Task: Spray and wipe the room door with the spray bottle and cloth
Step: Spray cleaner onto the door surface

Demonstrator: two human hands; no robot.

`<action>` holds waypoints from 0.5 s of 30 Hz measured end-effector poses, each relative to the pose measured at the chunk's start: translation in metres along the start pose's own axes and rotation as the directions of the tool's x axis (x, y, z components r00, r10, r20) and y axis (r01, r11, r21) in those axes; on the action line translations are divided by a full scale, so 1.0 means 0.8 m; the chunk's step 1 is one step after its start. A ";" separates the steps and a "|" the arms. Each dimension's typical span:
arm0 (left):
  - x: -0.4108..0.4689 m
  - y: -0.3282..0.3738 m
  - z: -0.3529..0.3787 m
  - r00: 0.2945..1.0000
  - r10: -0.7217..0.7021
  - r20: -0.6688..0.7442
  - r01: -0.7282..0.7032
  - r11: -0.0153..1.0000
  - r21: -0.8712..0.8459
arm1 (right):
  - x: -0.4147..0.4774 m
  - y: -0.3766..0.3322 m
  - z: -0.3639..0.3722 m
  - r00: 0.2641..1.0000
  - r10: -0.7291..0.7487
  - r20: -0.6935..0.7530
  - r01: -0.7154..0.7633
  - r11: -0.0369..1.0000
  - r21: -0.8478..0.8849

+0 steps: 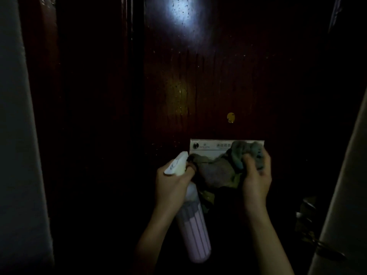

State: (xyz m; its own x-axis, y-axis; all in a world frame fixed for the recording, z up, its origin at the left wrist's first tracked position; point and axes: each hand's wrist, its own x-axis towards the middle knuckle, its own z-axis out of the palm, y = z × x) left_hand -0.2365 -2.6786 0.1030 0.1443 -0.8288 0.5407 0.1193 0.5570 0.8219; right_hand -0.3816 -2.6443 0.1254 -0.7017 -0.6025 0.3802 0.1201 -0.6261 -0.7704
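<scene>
A dark brown wooden door (208,80) fills the view, glossy, with droplets showing in a bright reflection near the top. My left hand (170,181) grips the neck of a spray bottle (195,225) with a white head and a pink ribbed body, its nozzle aimed up and to the right. My right hand (257,171) clutches a bunched grey-green cloth (220,169), which hangs between both hands. The cloth covers part of a white notice plate (206,146) fixed to the door.
A small yellow sticker (230,117) sits on the door above the plate. Pale wall or frame edges stand at the far left (17,135) and the lower right (341,225). A dim metal door handle (317,243) shows at the lower right. The scene is very dark.
</scene>
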 end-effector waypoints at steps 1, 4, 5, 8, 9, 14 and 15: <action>0.004 0.006 0.005 1.000 0.018 0.004 -0.018 1.000 -0.008 | -0.003 0.005 -0.007 0.997 -0.023 0.067 0.028 0.997 -0.073; 0.011 0.024 0.019 0.999 0.042 0.028 -0.039 0.996 -0.081 | -0.022 0.019 -0.012 0.918 0.054 0.393 -0.018 0.995 -0.096; 0.013 0.027 0.023 0.999 0.043 0.029 -0.039 0.993 -0.107 | -0.026 0.024 -0.011 0.873 0.082 0.481 -0.041 0.995 -0.096; 0.013 0.035 0.026 0.997 0.058 0.046 -0.052 0.991 -0.125 | -0.028 0.025 -0.006 0.790 0.097 0.605 -0.064 0.995 -0.077; 0.011 0.035 0.025 0.996 0.071 0.050 -0.065 0.992 -0.109 | -0.029 0.022 -0.002 0.777 0.104 0.621 -0.069 0.994 -0.081; 0.004 0.036 0.014 0.979 0.122 0.163 -0.124 0.992 0.004 | -0.041 0.019 0.009 0.853 0.145 0.502 -0.164 0.986 -0.005; 0.005 0.037 0.013 0.974 0.108 0.200 -0.111 0.994 0.004 | -0.043 0.021 0.009 0.864 0.179 0.470 -0.218 0.975 0.029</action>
State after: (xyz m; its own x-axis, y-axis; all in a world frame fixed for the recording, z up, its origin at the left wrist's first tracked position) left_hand -0.2426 -2.6655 0.1314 -0.0434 -0.7580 0.6508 0.0985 0.6450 0.7578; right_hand -0.3501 -2.6376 0.1030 -0.2553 -0.8656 0.4307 0.2907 -0.4936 -0.8197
